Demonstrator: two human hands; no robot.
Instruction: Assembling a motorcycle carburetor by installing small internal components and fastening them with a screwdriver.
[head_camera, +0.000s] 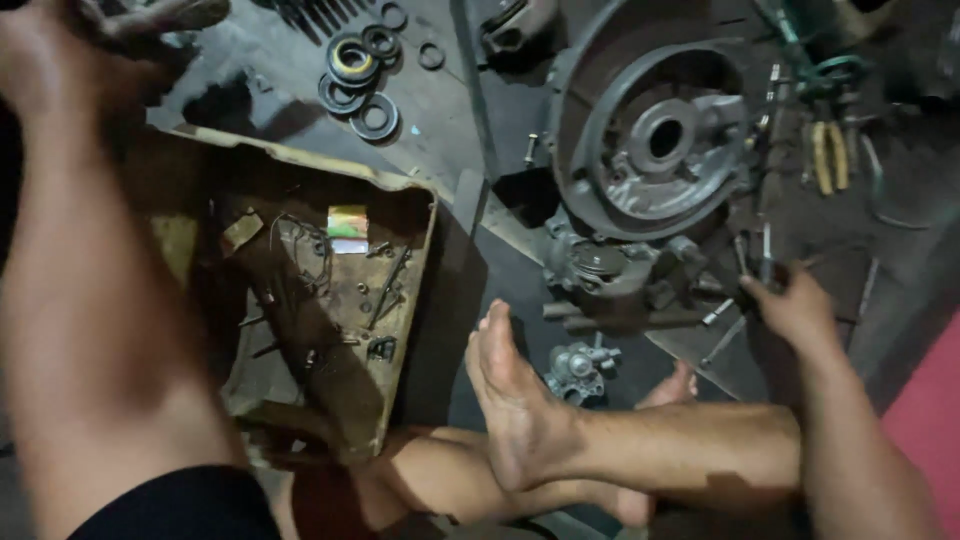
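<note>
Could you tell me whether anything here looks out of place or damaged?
The cardboard tray looks worn, stained and bent, with small screws scattered loosely inside. Rubber seals lie on the dark floor beside the engine casing.

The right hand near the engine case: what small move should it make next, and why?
Probably it should close its fingers on the thin metal tool and lift it. The right hand already rests on that tool, beside the engine case, with loose bolts next to it. The left hand is far off at the top corner, so the right hand is nearest.
</note>
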